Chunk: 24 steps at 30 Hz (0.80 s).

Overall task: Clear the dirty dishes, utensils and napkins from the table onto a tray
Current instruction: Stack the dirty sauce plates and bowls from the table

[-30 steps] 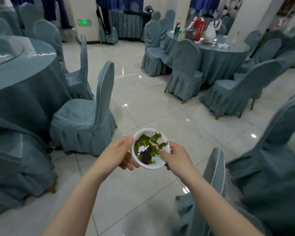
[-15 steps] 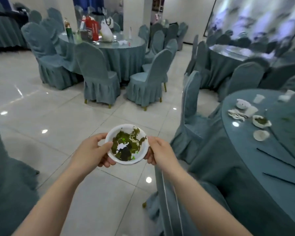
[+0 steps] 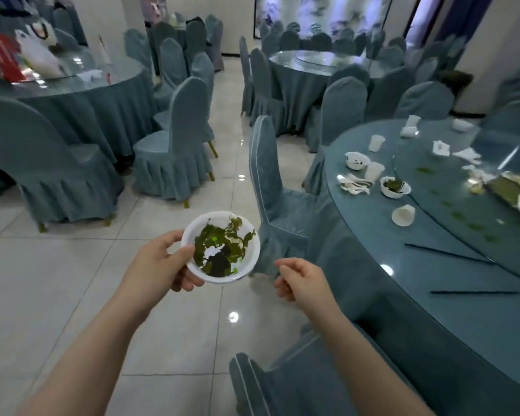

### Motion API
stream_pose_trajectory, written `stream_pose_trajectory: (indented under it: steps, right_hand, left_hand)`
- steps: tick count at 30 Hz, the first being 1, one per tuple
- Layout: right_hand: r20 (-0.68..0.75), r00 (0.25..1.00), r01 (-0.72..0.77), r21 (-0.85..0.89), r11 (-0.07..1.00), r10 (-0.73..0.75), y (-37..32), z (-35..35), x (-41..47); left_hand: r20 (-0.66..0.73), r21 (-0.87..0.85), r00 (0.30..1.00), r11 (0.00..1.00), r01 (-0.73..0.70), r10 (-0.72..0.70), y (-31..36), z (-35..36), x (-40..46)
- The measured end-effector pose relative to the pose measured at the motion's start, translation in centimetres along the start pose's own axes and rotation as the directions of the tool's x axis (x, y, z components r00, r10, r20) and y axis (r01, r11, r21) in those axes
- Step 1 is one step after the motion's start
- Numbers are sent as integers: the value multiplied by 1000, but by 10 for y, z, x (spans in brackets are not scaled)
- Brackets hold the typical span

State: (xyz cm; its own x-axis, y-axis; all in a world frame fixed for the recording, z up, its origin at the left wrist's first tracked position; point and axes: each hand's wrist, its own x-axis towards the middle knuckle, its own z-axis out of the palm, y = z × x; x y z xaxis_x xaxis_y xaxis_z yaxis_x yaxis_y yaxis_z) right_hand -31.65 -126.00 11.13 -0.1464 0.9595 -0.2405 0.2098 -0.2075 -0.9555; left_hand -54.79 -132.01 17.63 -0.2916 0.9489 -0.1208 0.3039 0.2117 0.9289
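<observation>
Left hand: the small round white bowl with green and dark food scraps [image 3: 221, 247] is held by the left hand [image 3: 159, 262], thumb on the near rim and fingers curled under it.
Right hand: nothing is held by the right hand [image 3: 302, 280]; its fingers are loosely bent and kept just apart from the bowl's right edge.
Bowl: it is carried in the air over the pale tiled floor [image 3: 72, 280], to the left of the right hand.
Table: the round table with a blue-grey cloth and glass top [image 3: 373, 235] is seen to the right of both hands.
On the table: a second dirty white bowl [image 3: 395, 187], crumpled white napkins [image 3: 354, 185], white cups [image 3: 376, 143] and thin black chopsticks [image 3: 448, 253] are left there, well apart from the hands.
Chair: a blue-grey covered chair [image 3: 267, 181] is placed just behind the held bowl.
</observation>
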Motion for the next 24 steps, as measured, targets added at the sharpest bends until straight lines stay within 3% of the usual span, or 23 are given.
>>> stream_pose_trajectory:
  steps: [6, 14, 24]
  right_hand:
    - [-225, 972, -62, 20, 998, 65, 2, -24, 49]
    - [-405, 904, -103, 106, 989, 137, -31, 11, 121]
    - [-641, 720, -164, 215, 963, 266, -32, -10, 188]
  left_hand:
    - [166, -35, 986, 999, -29, 34, 11, 23, 94]
    - [331, -24, 938, 995, -100, 103, 17, 2, 224]
    - [571, -98, 816, 995, -34, 85, 34, 58, 357]
